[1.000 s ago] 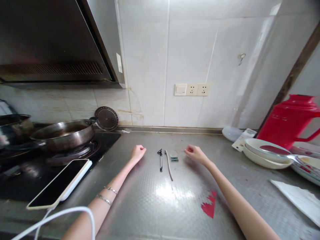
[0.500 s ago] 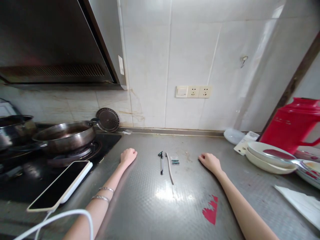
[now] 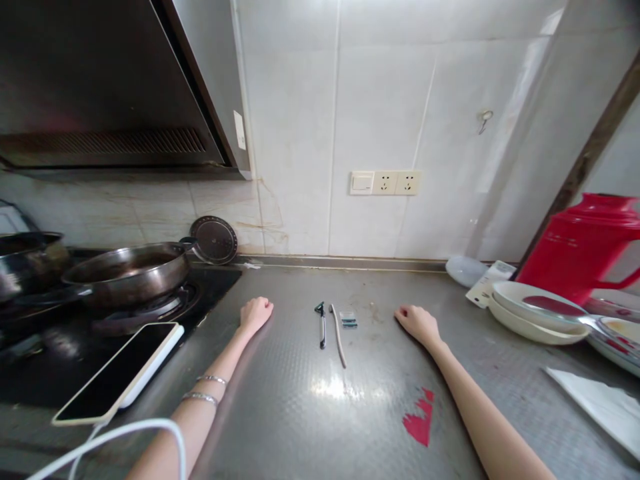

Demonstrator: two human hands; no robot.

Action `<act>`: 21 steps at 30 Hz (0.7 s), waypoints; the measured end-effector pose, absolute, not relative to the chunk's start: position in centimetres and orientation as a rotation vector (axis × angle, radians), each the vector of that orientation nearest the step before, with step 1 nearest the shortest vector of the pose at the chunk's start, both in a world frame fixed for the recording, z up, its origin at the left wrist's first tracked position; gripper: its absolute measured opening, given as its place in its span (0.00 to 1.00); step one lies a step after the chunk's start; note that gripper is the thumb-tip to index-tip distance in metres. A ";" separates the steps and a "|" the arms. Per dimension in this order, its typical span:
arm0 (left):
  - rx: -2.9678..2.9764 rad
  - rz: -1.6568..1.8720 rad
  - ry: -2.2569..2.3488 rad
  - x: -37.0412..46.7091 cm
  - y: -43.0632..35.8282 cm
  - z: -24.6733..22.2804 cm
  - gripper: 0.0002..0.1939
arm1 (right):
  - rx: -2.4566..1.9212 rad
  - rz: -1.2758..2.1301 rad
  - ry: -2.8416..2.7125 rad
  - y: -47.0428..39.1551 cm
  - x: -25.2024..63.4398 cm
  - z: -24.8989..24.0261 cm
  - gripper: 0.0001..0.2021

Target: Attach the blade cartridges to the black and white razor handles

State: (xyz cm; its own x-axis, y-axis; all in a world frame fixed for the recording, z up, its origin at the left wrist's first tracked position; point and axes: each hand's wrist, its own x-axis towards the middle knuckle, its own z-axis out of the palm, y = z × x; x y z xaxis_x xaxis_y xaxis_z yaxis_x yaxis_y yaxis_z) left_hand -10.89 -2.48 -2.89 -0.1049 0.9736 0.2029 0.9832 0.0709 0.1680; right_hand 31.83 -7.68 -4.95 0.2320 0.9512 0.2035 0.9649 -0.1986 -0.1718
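My left hand (image 3: 256, 315) rests on the metal counter as a loose fist, with nothing seen in it. On the other side, my right hand (image 3: 418, 323) also lies closed on the counter, and no object shows in its fingers. Between the two hands lies a razor (image 3: 323, 327) with a dark head and a silver and black handle. Just right of it is a slim, pale, slightly curved stick (image 3: 339, 340), shaped like a toothbrush. A small clear case (image 3: 349, 320) with dark green strips, like razor cartridges, sits beside that. Neither hand touches these things.
On the left, a phone (image 3: 117, 373) with a white cable lies by the stove, where a steel pan (image 3: 130, 270) stands. Stacked dishes (image 3: 537, 323), a red thermos jug (image 3: 583, 247) and white paper (image 3: 600, 403) are at the right. A red patch (image 3: 420, 423) marks the counter.
The view has shifted very slightly. Both hands and the objects on the counter stay where they were.
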 end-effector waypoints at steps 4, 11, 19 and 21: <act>-2.074 -0.413 -2.256 -9.9 -2.7 -2.2 0.16 | -2.236 -0.079 -1.798 -7.8 31.8 -4.9 0.17; -2.513 -0.365 -2.044 -2.9 -4.4 -0.1 0.19 | -2.241 -0.107 -1.790 -7.7 31.8 -4.9 0.17; -2.597 -0.096 -1.998 2.8 -5.0 -0.9 0.24 | -2.261 -0.113 -1.779 -7.4 32.0 -5.1 0.18; -2.598 -0.143 -2.005 2.8 -4.5 -1.4 0.18 | -2.278 -0.117 -1.767 -7.3 32.0 -5.2 0.18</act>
State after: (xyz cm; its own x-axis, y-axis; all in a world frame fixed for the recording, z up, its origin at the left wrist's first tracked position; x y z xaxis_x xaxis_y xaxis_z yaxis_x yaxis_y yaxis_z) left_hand 2.80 -4.55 -1.44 0.2549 0.9668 -0.0183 0.9544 -0.2485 0.1656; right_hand 32.00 -7.27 -5.17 0.2593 0.9409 0.2180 0.9614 -0.2299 -0.1513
